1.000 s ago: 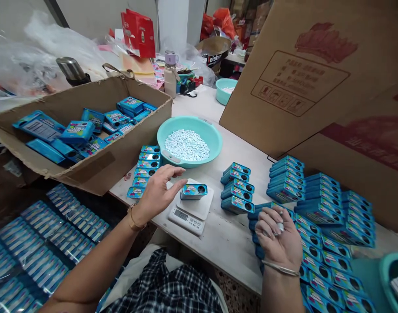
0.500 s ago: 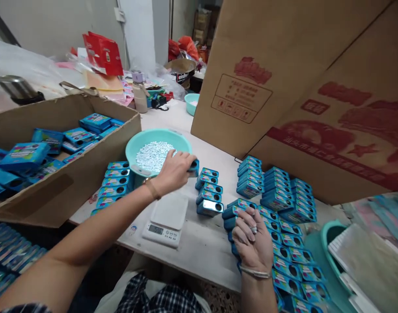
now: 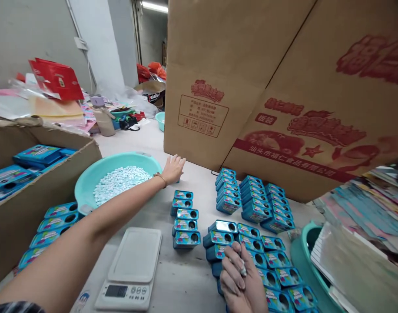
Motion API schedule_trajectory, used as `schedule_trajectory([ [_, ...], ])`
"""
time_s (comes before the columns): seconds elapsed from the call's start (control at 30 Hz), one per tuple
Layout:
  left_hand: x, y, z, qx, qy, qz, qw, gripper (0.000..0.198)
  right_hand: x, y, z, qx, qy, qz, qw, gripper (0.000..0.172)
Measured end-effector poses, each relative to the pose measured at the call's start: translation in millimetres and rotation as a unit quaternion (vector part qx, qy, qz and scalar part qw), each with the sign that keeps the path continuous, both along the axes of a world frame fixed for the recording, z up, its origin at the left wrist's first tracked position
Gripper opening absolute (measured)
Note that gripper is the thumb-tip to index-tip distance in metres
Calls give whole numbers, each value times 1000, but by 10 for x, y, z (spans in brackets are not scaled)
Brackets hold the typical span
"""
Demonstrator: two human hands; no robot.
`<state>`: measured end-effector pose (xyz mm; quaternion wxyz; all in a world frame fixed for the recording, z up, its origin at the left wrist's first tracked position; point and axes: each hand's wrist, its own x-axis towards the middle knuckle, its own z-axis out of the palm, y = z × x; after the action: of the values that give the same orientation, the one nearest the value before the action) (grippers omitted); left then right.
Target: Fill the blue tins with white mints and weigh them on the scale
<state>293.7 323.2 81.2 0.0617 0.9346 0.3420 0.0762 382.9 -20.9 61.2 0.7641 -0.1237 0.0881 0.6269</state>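
Observation:
My left hand (image 3: 173, 169) is stretched out past the far end of a short row of blue boxes (image 3: 187, 238). Its fingers hang over a blue box (image 3: 178, 180), mostly hidden beneath them, which it appears to grip. My right hand (image 3: 243, 282) is turned palm up with curled fingers, and a few small pale candies (image 3: 243, 268) show between them. It hovers over a dense block of blue boxes with round dark openings (image 3: 251, 243). Left of the row, a teal basin (image 3: 84, 182) contains many pale candies (image 3: 121, 182). A white digital scale (image 3: 134, 256) lies nearer me.
Tall cardboard cartons (image 3: 202, 56) stand behind more rows of blue boxes (image 3: 230, 202). An open cardboard box (image 3: 55, 178) with blue boxes is at left, beside another row (image 3: 55, 224). At right is a teal tub (image 3: 303, 248) with papers; a bottle (image 3: 104, 119) stands at the back.
My left hand has moved away from above the basin's edge with the blue box, to behind the short row. My right hand remains curled over the block. The view has shifted right and closer.

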Motion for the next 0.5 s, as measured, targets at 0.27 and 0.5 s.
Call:
schedule_trajectory([
  [0.27, -124, -654, -275, -138, 88, -101, 981, 75, -56, -29, 22, 3, 21, -5, 1000, 13],
  [0.5, 5, -513, -241, -129, 85, -68, 986, 42, -166, -182, 136, 21, 12, -3, 1000, 14],
])
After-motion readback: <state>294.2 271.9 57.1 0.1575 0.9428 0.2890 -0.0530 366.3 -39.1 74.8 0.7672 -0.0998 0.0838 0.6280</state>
